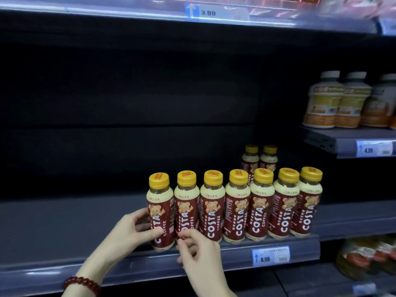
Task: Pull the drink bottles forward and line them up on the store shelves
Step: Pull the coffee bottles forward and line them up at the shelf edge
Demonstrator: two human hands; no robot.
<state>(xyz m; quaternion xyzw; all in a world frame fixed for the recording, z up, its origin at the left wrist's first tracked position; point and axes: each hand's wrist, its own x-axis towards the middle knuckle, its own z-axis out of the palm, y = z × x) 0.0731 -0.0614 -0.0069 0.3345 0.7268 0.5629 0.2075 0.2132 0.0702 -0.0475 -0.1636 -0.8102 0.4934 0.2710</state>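
Note:
Several red Costa coffee bottles with yellow caps stand in a row along the front edge of the grey shelf (64,228). My left hand (130,230) grips the leftmost bottle (159,209) low on its label, thumb in front and fingers behind. Fingertips of my right hand (197,251) pinch the base of the second bottle (186,205). Two more Costa bottles (260,159) stand further back, behind the right part of the row.
The shelf left of the row is bare and dark at the back. A price tag reading 6.50 (271,255) sits on the front rail. Pale yellow bottles (336,101) fill a higher shelf at right. More drinks (368,258) sit lower right.

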